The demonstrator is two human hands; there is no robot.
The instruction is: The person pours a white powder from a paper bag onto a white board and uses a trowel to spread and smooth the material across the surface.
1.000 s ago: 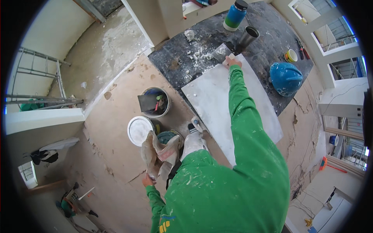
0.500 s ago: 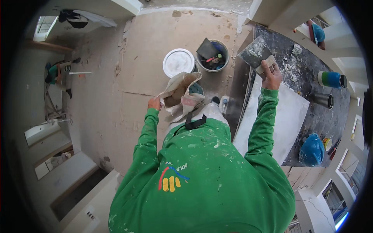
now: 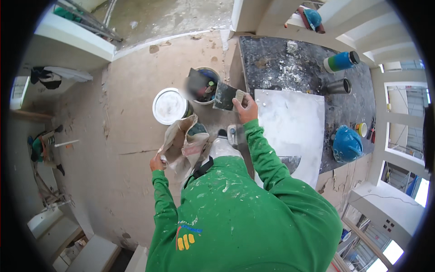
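Observation:
My left hand (image 3: 157,162) is closed on the edge of an open, crumpled whitish sack (image 3: 174,138) in front of my legs. My right hand (image 3: 248,109) grips a wide, flat scraper (image 3: 224,95) by its pale handle. Its dark rectangular blade points left, between the table's edge and an open bucket (image 3: 217,74). Tools and another flat dark plate (image 3: 198,84), partly blurred, sit in that bucket. Beside it stands a round container with a white lid (image 3: 169,105).
A dark worktable (image 3: 265,61) on the right bears a white board (image 3: 290,120), white crumbs, a blue-green bottle (image 3: 340,61), a metal tumbler (image 3: 339,86) and a blue hard hat (image 3: 348,144). At the far left another person (image 3: 44,144) is near the wall.
My right hand has brought the scraper left from over the table toward the bucket; the white material on its blade no longer shows. My left hand keeps the sack's edge. The view has turned right.

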